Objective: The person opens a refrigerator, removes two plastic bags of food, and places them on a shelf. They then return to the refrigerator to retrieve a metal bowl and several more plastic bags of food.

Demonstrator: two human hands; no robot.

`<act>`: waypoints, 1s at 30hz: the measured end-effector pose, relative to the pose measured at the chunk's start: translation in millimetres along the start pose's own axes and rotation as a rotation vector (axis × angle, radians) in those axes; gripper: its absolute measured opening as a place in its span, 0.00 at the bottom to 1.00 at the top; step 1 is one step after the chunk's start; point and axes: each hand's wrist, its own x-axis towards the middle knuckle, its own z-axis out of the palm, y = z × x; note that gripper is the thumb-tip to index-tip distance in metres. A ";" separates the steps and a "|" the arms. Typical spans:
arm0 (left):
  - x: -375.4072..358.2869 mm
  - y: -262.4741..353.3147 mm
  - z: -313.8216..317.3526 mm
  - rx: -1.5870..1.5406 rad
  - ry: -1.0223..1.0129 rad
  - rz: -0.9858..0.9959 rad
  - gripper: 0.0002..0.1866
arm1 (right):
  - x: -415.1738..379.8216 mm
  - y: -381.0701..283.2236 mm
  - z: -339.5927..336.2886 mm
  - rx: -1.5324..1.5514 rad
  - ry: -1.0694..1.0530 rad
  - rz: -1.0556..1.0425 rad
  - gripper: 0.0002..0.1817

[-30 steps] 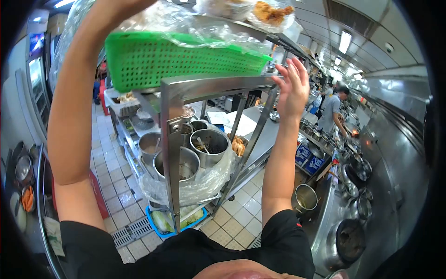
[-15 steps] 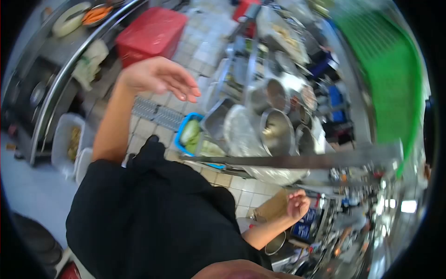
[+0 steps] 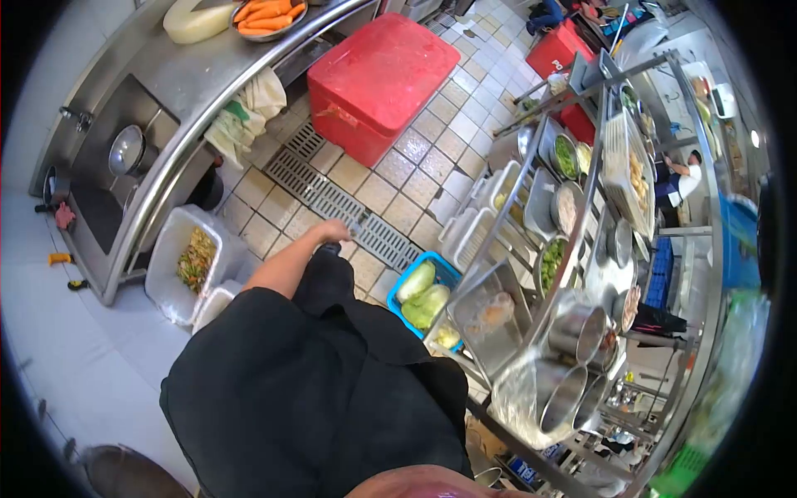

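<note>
My left hand (image 3: pixel 334 231) hangs low in front of my black clothing (image 3: pixel 332 373), over the tiled floor beside the drain grate. Seen from above and partly side-on, its fingers are mostly hidden behind the hand. Closest to it on the right is a blue basket (image 3: pixel 392 286) holding pale green leafy heads (image 3: pixel 427 305). Farther off to the left, a plastic-lined bin (image 3: pixel 162 270) contains chopped food scraps (image 3: pixel 197 259). My right hand is out of view.
A red lidded box (image 3: pixel 386 70) stands on the floor ahead. Left is a steel sink counter (image 3: pixel 187 70) with carrots (image 3: pixel 267 15) in a bowl. On the right, a metal rack (image 3: pixel 581 220) carries trays and steel pots (image 3: pixel 577 330). A person (image 3: pixel 685 178) is farther back.
My view has turned toward the right, and the scene is sharper. My left hand has dropped from a raised position to low before me. The right hand has gone out of view.
</note>
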 end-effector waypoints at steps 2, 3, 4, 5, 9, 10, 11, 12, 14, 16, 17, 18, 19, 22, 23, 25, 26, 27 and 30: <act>38.7 -62.4 -2.0 0.206 0.153 0.021 0.16 | -9.4 -52.7 49.0 -0.279 -0.092 -0.061 0.09; 14.3 -45.4 -30.6 -0.064 0.095 -0.148 0.18 | -13.1 -76.0 69.1 -0.371 -0.121 -0.109 0.09; -10.0 -12.8 -62.8 -0.134 -0.009 -0.389 0.17 | -16.4 -100.5 87.5 -0.437 -0.143 -0.147 0.10; -36.7 11.3 -86.3 -0.306 0.072 -0.338 0.17 | -18.7 -124.6 104.3 -0.492 -0.157 -0.183 0.10; 8.4 -30.3 -107.9 -0.576 0.074 -0.405 0.15 | -28.4 -207.7 157.1 -0.612 -0.182 -0.267 0.12; 13.2 -30.3 -114.0 -0.624 0.093 -0.394 0.14 | -27.8 -226.4 168.6 -0.619 -0.190 -0.277 0.13; 18.2 -28.1 -119.1 -0.651 0.128 -0.390 0.13 | -24.4 -241.0 178.7 -0.606 -0.202 -0.288 0.13; 26.7 -25.1 -124.6 -0.678 0.167 -0.383 0.12 | -14.0 -251.6 185.7 -0.598 -0.208 -0.299 0.14; 42.2 -22.4 -137.4 -0.719 0.231 -0.346 0.10 | 61.7 -260.1 189.9 -0.758 -0.124 -0.402 0.18; 56.3 -19.4 -142.6 -0.747 0.270 -0.293 0.08 | 80.2 -302.5 206.0 -0.745 -0.055 -0.584 0.15; 62.4 -20.2 -146.0 -0.795 0.328 -0.280 0.06 | 93.0 -320.2 209.2 -0.773 -0.062 -0.698 0.16; 70.9 -27.1 -149.8 -0.788 0.317 -0.274 0.07 | 102.7 -338.1 216.5 -0.735 -0.007 -0.662 0.16; 80.6 -38.5 -153.5 -0.780 0.307 -0.261 0.07 | 114.2 -361.2 223.9 -0.695 0.051 -0.630 0.16; 96.2 -62.2 -163.6 -0.609 0.371 -0.276 0.09 | 139.0 -445.0 250.1 -0.650 0.120 -0.580 0.14; 99.0 -76.8 -165.1 -0.684 0.391 -0.381 0.11 | 158.9 -467.5 258.6 -0.568 0.140 -0.547 0.14; 102.7 -76.5 -161.7 -0.842 0.493 -0.624 0.17 | 203.5 -520.6 267.2 -0.551 0.161 -0.527 0.14; 104.3 -100.3 -168.8 -0.808 0.337 -0.692 0.18 | 221.6 -543.4 273.5 -0.617 0.151 -0.530 0.16; 98.9 -101.4 -168.8 -0.984 0.319 -0.541 0.18 | 268.4 -552.9 279.7 -0.604 0.154 -0.690 0.21; 94.6 -34.7 -202.7 -0.607 0.262 -0.430 0.15 | 305.1 -638.0 306.1 -0.616 -0.040 -0.500 0.34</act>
